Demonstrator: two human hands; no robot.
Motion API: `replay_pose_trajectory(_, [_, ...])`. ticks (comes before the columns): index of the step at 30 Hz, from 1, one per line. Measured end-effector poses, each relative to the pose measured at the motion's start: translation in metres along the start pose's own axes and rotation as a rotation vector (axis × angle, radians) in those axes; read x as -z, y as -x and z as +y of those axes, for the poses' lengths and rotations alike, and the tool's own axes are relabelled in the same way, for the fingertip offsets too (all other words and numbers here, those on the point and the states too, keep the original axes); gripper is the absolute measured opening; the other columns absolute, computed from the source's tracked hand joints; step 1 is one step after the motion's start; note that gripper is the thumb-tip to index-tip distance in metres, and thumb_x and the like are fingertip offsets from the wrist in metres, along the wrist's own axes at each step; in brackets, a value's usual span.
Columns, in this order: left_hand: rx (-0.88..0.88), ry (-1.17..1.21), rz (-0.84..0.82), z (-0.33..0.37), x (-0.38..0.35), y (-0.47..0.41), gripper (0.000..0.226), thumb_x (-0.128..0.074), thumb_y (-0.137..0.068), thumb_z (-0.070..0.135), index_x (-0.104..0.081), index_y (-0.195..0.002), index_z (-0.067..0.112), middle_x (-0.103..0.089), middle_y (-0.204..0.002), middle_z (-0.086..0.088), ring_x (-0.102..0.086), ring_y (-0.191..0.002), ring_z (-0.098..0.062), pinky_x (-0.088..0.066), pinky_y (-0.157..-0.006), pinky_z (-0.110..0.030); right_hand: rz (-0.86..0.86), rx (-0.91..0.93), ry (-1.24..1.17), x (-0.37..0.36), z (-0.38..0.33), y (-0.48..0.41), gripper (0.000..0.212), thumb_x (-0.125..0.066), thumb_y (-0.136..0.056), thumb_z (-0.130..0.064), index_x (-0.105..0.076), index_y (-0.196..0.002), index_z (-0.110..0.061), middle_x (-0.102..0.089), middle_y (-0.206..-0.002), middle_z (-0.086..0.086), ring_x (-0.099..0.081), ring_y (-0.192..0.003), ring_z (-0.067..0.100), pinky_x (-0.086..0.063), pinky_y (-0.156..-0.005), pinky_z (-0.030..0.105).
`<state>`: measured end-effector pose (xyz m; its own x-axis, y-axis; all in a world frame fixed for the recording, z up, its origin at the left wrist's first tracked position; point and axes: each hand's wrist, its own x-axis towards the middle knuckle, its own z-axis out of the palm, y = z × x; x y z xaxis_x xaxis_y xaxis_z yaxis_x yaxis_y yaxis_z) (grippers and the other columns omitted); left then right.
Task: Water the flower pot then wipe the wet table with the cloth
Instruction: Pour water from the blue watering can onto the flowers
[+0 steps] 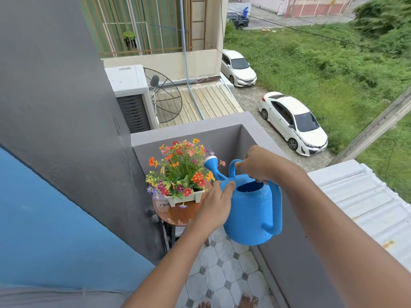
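A blue plastic watering can (251, 214) hangs in the air in front of me. My right hand (258, 164) grips its top handle. My left hand (216, 204) presses against its front side, thumb near the base of the spout. The spout's rose (210, 162) points up and left, right at the flowers. A white rectangular flower pot (185, 196) full of orange, red and purple flowers (180, 168) stands on a small round wooden table (178, 213), whose top shows wet patches. No cloth is in view.
The table stands in the balcony corner between a dark grey wall (66, 130) and the grey parapet (200, 127). The floor (222, 274) has octagonal tiles, and my bare toes (229, 304) show at the bottom edge. Cars and grass lie far below.
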<state>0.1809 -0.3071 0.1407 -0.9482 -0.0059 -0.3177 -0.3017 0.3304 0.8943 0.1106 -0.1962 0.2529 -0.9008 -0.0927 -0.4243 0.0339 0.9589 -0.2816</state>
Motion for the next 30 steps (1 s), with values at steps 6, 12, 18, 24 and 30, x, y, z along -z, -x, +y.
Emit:
replay_pose_trajectory(6, [0.005, -0.043, 0.034, 0.0, 0.015, -0.006, 0.053, -0.029, -0.092, 0.063, -0.047, -0.119, 0.021, -0.058, -0.106, -0.005, -0.056, -0.096, -0.019, -0.037, -0.067, -0.031, 0.012, 0.027, -0.035, 0.001, -0.012, -0.009, 0.039, -0.051, -0.095, -0.024, -0.061, -0.067, 0.001, -0.061, -0.053, 0.014, -0.048, -0.039, 0.022, -0.037, -0.045, 0.024])
replay_pose_trajectory(12, [-0.01, -0.03, 0.114, -0.008, 0.03, -0.004, 0.049, -0.032, -0.092, 0.063, -0.048, -0.112, 0.021, -0.061, -0.1, -0.003, -0.06, -0.092, -0.019, -0.047, -0.078, -0.044, -0.041, 0.113, -0.133, -0.001, -0.029, -0.016, 0.027, -0.056, -0.097, -0.027, -0.057, -0.084, -0.004, -0.052, -0.062, 0.005, -0.049, -0.047, 0.016, -0.038, -0.042, 0.023])
replay_pose_trajectory(18, [0.008, -0.059, 0.175, -0.019, 0.045, 0.006, 0.047, -0.031, -0.095, 0.059, -0.048, -0.115, 0.021, -0.06, -0.098, -0.003, -0.059, -0.09, -0.018, -0.045, -0.074, -0.04, -0.07, 0.15, -0.169, -0.014, -0.045, -0.017, 0.025, -0.057, -0.096, -0.028, -0.054, -0.09, -0.004, -0.051, -0.064, 0.006, -0.048, -0.048, 0.017, -0.037, -0.042, 0.023])
replay_pose_trajectory(24, [0.06, -0.073, 0.167, -0.031, 0.046, 0.017, 0.055, -0.029, -0.095, 0.059, -0.04, -0.134, 0.02, -0.055, -0.121, -0.004, -0.053, -0.106, -0.021, -0.037, -0.077, -0.036, -0.102, 0.167, -0.19, -0.027, -0.047, -0.012, 0.024, -0.057, -0.096, -0.026, -0.057, -0.086, -0.003, -0.052, -0.061, 0.004, -0.048, -0.045, 0.015, -0.037, -0.041, 0.022])
replay_pose_trajectory(30, [0.049, -0.041, 0.119, -0.032, 0.032, 0.018, 0.047, -0.03, -0.093, 0.062, -0.046, -0.116, 0.023, -0.06, -0.107, -0.004, -0.057, -0.098, -0.02, -0.045, -0.082, -0.044, -0.114, 0.126, -0.204, -0.031, -0.029, -0.012, 0.026, -0.058, -0.096, -0.026, -0.057, -0.085, -0.003, -0.052, -0.06, 0.005, -0.047, -0.045, 0.017, -0.039, -0.042, 0.024])
